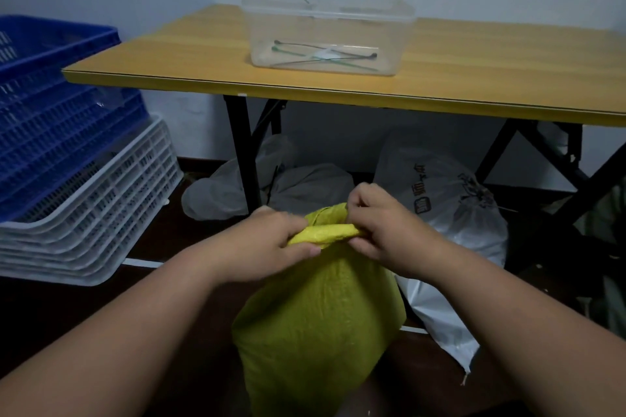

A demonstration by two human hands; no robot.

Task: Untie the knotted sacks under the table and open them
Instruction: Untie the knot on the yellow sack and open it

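Yellow woven plastic sack (318,315) stands on the floor before the wooden folding table (189,54), its twisted neck still knotted, pinched by left hand (271,244) and right hand (382,227), while grey sacks (311,184) beneath await.

The fingers (360,203) cover the yellow sack (318,322)'s knot; beyond them, the grey sacks (311,184) sit half-hidden in shadow, the white sack (450,200)'s print unreadable.

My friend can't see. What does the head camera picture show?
Both hands, left hand and right hand, grip the twisted top of a yellow sack on the floor before a wooden table. More sacks lie underneath.
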